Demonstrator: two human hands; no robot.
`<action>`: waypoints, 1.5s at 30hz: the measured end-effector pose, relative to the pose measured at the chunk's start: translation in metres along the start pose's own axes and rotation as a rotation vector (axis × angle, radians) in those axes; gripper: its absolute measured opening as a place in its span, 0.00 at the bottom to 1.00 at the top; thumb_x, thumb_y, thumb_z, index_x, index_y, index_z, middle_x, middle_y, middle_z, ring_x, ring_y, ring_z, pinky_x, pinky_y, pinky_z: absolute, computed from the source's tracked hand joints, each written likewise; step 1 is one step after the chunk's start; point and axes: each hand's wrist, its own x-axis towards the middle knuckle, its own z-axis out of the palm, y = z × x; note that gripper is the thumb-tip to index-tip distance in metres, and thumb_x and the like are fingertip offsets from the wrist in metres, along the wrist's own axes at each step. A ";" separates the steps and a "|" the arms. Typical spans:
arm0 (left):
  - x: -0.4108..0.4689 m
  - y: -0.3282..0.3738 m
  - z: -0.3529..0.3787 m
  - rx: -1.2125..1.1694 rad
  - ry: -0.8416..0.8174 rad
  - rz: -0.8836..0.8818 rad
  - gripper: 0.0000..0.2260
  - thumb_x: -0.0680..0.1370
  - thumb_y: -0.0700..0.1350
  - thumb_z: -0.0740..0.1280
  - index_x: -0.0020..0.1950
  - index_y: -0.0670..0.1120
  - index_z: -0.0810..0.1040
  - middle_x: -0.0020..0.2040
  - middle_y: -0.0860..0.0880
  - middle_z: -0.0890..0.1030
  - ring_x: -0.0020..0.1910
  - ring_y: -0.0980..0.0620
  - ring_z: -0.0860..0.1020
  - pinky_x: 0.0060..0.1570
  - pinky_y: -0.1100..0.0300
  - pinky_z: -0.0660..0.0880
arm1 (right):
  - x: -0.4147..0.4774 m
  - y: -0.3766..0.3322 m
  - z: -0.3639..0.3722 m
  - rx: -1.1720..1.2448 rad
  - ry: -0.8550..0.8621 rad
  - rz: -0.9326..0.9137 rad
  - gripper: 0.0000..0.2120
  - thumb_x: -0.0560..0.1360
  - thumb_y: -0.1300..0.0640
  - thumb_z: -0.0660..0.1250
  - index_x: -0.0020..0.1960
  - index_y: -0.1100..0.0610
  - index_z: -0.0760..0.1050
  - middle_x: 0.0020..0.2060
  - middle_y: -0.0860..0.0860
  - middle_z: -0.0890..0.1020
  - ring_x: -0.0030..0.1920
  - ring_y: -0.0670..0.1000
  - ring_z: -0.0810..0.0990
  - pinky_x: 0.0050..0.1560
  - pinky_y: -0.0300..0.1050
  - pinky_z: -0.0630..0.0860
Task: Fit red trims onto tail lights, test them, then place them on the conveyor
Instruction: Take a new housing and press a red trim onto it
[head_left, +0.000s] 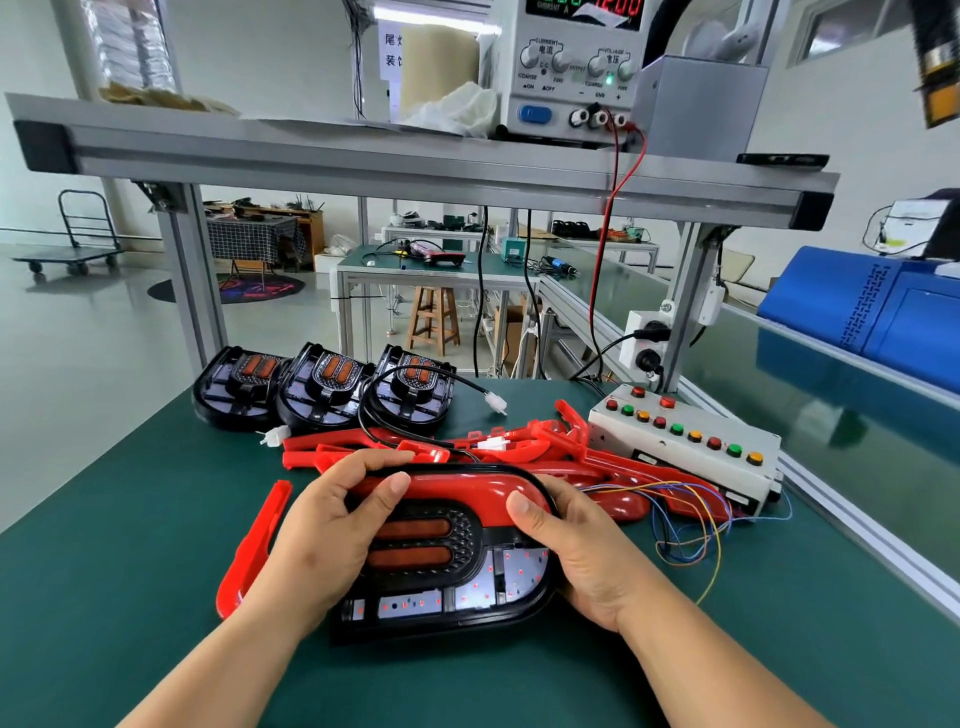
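The person stood at a bench covered in a dark green mat (130, 597), and I take the white button box (685, 441) on it as my mark. Left of the box and nearer the person, the tail light (447, 587) lay on the mat with the red trim (467, 491) seated along its upper edge. The left hand (322, 530) gripped the light's left end and the right hand (582, 561) its right end, fingers curled round the black housing, both thumbs pressing on the trim. Small red dots glowed in its lower panel.

Just left of the box lay a heap of loose red trims (545, 441), and coloured wires (691, 519) trailed from the box's near end. Further left, at the mat's far edge, 3 more tail lights (327, 384) stood in a row. 1 single trim (254, 540) lay well to the left.

Above the box ran an aluminium shelf (415, 161) carrying a power supply (571, 67), its red lead (605, 249) hanging down. Right of the box ran the green conveyor (831, 405) with a blue case (857, 306) on it. Beyond it, across the pale floor, stood a wooden stool (434, 322) and a trolley (78, 244).
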 end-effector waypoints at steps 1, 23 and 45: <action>0.000 0.001 0.002 -0.078 -0.009 -0.030 0.12 0.70 0.52 0.70 0.53 0.57 0.82 0.50 0.43 0.85 0.46 0.42 0.85 0.41 0.46 0.83 | 0.000 0.001 0.000 0.003 0.005 0.000 0.22 0.67 0.55 0.74 0.59 0.61 0.77 0.53 0.59 0.84 0.52 0.56 0.84 0.53 0.46 0.80; -0.004 0.012 0.008 -0.274 -0.018 -0.205 0.10 0.72 0.50 0.68 0.51 0.49 0.76 0.43 0.41 0.85 0.43 0.37 0.85 0.34 0.46 0.82 | -0.002 -0.004 0.004 0.002 0.042 -0.005 0.26 0.64 0.53 0.76 0.59 0.60 0.77 0.52 0.58 0.85 0.52 0.56 0.85 0.50 0.45 0.81; 0.007 0.022 -0.081 1.012 0.107 -0.650 0.35 0.71 0.59 0.74 0.71 0.44 0.68 0.66 0.41 0.73 0.64 0.41 0.74 0.61 0.53 0.72 | 0.005 0.001 -0.001 0.094 0.092 0.098 0.29 0.69 0.47 0.71 0.63 0.65 0.75 0.56 0.63 0.82 0.59 0.64 0.81 0.66 0.63 0.72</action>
